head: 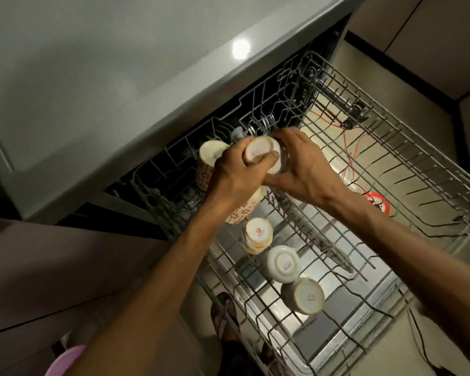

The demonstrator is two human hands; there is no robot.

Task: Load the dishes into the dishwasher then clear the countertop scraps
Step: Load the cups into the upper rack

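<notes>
We see a white cup (261, 154) with a cream base held between our two hands. Just left of that grip stands a cream cup (210, 161) with a red flower pattern, and directly below it a white bowl (248, 210) carries the same red flowers. Further below the grip, three white cups have orange-tinged rims. Right of the grip a red-and-white item (376, 204) lies under the grey wire rack (391, 147). The countertop (92, 63) is pale grey.

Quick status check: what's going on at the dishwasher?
Left hand and right hand both grip inverted cup over upper rack. Five cups racked. Nothing blocking.
</notes>
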